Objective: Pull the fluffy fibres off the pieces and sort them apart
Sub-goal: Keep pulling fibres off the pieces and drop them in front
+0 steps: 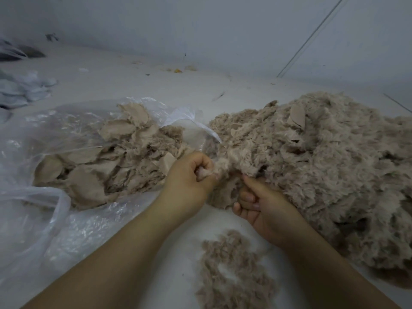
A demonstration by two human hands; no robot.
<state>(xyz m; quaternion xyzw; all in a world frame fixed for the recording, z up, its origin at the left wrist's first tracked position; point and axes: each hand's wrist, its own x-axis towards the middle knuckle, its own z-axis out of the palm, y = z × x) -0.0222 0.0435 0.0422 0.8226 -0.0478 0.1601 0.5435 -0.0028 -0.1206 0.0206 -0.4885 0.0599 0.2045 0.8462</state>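
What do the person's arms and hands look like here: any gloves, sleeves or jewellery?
Both forearms are bare up to the frame edge, with no sleeves in view. The left hand and right hand wear no gloves, and no rings, watch or bracelets show. Fingernails on the right hand look short and unpainted.

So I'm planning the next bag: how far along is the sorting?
Done: stripped pieces fill the plastic bag, and loose fibres lie near the person. In hand: the left hand pinches a tuft while the right hand holds a fluffy piece. Left: the big fluffy heap, most of it.
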